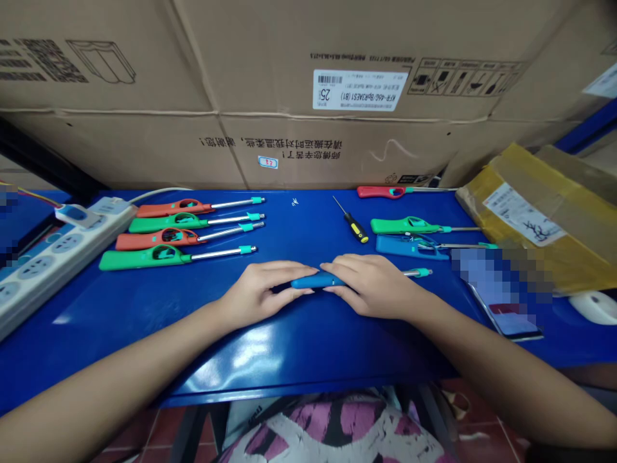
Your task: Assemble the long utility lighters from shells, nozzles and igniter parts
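A blue long-nosed lighter [315, 281] lies across the blue table [308, 347] in front of me, its metal tube with a teal tip [420, 272] sticking out to the right. My left hand [263, 290] grips the handle's left end, fingers curled round it. My right hand [371, 283] covers the handle's right part, fingers closed over it. To the left lie several more lighters in a row, two orange [164, 208] and two green [144, 258]. To the right lie a red lighter [385, 191], a green lighter [409, 226] and a blue lighter [409, 245].
A small screwdriver [354, 225] with a black and yellow handle lies behind my hands. A white power strip [53, 257] runs along the left. Cardboard boxes [308, 96] wall the back. A taped parcel [540, 212], a phone [511, 318] and a white object [595, 305] sit at the right.
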Action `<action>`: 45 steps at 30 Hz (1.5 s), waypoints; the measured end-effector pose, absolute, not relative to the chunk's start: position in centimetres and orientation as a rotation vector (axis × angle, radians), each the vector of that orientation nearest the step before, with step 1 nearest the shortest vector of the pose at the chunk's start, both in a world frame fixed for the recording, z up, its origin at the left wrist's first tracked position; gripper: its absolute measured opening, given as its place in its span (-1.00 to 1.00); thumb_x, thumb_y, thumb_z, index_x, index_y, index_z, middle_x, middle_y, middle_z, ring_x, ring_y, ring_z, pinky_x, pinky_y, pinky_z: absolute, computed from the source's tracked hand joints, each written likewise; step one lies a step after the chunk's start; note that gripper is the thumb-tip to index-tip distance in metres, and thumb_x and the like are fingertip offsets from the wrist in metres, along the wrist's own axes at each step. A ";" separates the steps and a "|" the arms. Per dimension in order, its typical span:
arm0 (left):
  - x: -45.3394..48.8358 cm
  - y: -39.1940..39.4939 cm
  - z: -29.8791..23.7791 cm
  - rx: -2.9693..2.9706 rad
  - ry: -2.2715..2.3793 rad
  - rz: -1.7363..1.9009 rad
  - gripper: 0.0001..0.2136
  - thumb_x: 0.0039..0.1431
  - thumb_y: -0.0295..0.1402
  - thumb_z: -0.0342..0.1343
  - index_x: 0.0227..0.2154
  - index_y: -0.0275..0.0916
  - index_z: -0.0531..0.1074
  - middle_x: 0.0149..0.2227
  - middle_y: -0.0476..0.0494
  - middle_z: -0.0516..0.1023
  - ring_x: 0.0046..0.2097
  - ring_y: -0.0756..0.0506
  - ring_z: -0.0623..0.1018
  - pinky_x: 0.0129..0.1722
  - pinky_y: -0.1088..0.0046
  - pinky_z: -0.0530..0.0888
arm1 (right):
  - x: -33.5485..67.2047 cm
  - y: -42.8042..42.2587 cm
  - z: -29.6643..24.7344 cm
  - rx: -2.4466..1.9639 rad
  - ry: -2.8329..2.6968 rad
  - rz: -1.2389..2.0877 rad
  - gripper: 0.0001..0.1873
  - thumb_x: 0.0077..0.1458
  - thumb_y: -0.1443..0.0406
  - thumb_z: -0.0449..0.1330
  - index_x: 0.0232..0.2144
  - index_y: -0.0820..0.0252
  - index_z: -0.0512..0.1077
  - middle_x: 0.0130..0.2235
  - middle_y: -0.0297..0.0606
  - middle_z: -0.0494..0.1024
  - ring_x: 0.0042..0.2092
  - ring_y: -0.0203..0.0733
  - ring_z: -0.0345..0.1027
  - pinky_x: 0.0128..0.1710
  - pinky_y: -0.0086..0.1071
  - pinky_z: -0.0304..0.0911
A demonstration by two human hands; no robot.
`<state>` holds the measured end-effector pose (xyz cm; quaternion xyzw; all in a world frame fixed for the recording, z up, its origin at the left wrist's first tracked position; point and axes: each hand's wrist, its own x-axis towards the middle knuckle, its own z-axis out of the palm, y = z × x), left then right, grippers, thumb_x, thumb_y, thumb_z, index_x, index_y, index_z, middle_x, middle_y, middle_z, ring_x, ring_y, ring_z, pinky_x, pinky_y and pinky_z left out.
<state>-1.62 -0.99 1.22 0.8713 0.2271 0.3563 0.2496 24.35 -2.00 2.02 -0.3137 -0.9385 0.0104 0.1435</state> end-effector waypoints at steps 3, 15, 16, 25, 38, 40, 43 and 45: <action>-1.3 -0.8 1.1 2.324 0.689 0.945 -0.69 0.23 -0.35 0.27 0.03 -0.21 0.56 -0.08 -0.20 0.66 -0.10 -0.10 0.67 -0.05 0.44 0.61 | 24.2 -1.8 1.9 -1.003 -2.724 0.061 -0.55 0.41 0.17 -0.02 0.15 0.34 0.40 -0.01 0.02 0.57 -0.05 0.02 0.49 -0.14 -0.17 0.42; -1.9 0.1 0.2 2.434 0.718 0.784 -0.56 0.25 -0.32 0.25 0.19 -0.17 0.42 0.00 -0.23 0.62 -0.04 -0.14 0.58 0.02 0.25 0.54 | 27.3 1.8 1.9 -1.606 -2.294 -0.249 -0.55 0.28 0.01 0.14 -0.04 0.23 0.52 -0.08 -0.06 0.54 -0.02 0.12 0.31 -0.07 -0.07 0.08; -1.9 0.1 0.1 2.448 0.717 0.769 -0.56 0.26 -0.32 0.24 0.19 -0.17 0.41 0.00 -0.23 0.61 -0.04 -0.14 0.57 0.02 0.23 0.53 | 27.6 2.2 1.6 -1.642 -2.291 -0.260 -0.54 0.27 -0.01 0.14 -0.05 0.22 0.52 -0.09 -0.05 0.54 -0.04 0.14 0.31 -0.10 -0.09 0.07; -1.9 -0.3 0.5 2.492 0.872 0.699 -0.66 0.22 -0.28 0.26 0.04 -0.19 0.52 -0.08 -0.20 0.58 -0.07 -0.15 0.55 -0.01 0.24 0.48 | 27.5 2.9 0.7 -1.692 -2.330 -0.230 -0.71 0.28 0.19 0.12 -0.14 0.26 0.54 -0.21 -0.08 0.61 -0.11 0.10 0.36 -0.12 -0.11 0.01; -1.9 -0.2 0.3 2.434 0.853 0.834 -0.75 0.42 -0.35 0.03 0.00 -0.27 0.53 -0.15 -0.18 0.66 -0.15 -0.08 0.63 -0.08 0.40 0.55 | 26.5 2.0 1.4 -1.459 -2.333 -0.190 -0.70 0.31 0.19 0.09 -0.12 0.23 0.55 -0.22 -0.13 0.63 -0.16 0.02 0.41 -0.17 -0.17 0.09; -1.8 -0.2 0.2 2.402 0.905 0.846 -0.74 0.43 -0.36 0.00 0.01 -0.25 0.53 -0.11 -0.19 0.64 -0.10 -0.09 0.62 -0.04 0.37 0.55 | 25.9 1.9 1.2 -1.463 -2.334 -0.179 -0.69 0.32 0.18 0.10 -0.09 0.25 0.55 -0.21 -0.11 0.63 -0.15 0.03 0.42 -0.16 -0.17 0.12; -1.6 -0.5 0.6 2.350 0.953 0.815 -0.74 0.37 -0.27 0.09 0.02 -0.23 0.53 -0.10 -0.20 0.59 -0.15 -0.08 0.61 -0.11 0.39 0.57 | 25.1 2.0 0.8 -1.465 -2.314 -0.151 -0.66 0.33 0.16 0.10 -0.07 0.25 0.54 -0.20 -0.09 0.62 -0.13 0.05 0.44 -0.16 -0.17 0.16; -1.5 -0.8 0.9 2.366 0.929 0.778 -0.66 0.26 -0.21 0.22 0.04 -0.21 0.52 -0.11 -0.21 0.58 -0.15 -0.10 0.60 -0.11 0.37 0.56 | 24.8 2.1 0.5 -1.454 -2.308 -0.132 -0.66 0.35 0.15 0.08 -0.05 0.22 0.54 -0.20 -0.10 0.61 -0.13 0.05 0.44 -0.17 -0.17 0.18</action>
